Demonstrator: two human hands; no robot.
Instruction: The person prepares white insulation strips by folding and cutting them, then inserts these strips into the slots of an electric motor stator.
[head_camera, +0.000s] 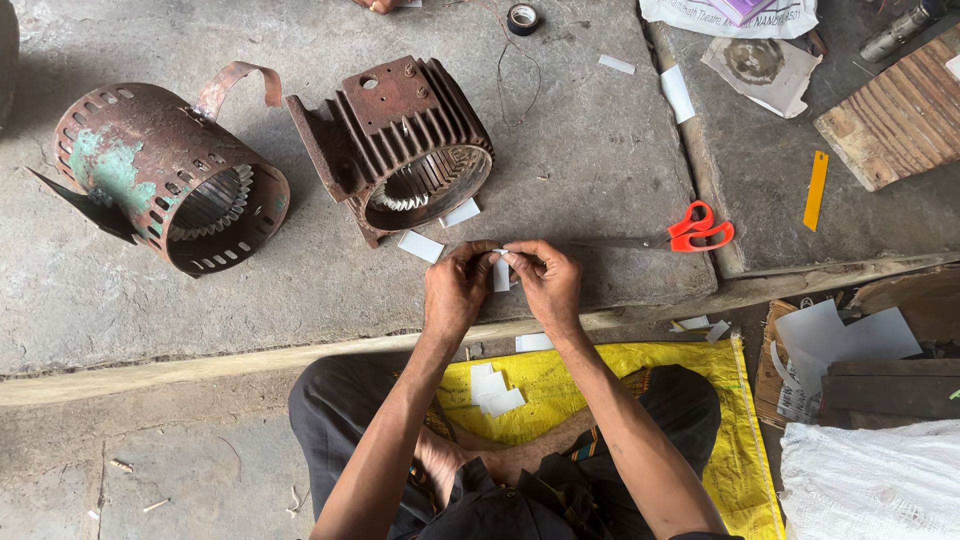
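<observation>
Both my hands meet over the concrete floor and pinch one small white paper strip between their fingertips. My left hand holds its left edge, my right hand its right edge. Just beyond them lies a rusty finned motor housing on its side, with two white paper pieces beside its open end. A few more cut white pieces rest on the yellow woven sack over my lap.
A second rusty, green-stained slotted motor shell lies at the left. Red-handled scissors lie to the right of my hands. Farther off are a black tape roll, a yellow strip, a wooden board and white sheets.
</observation>
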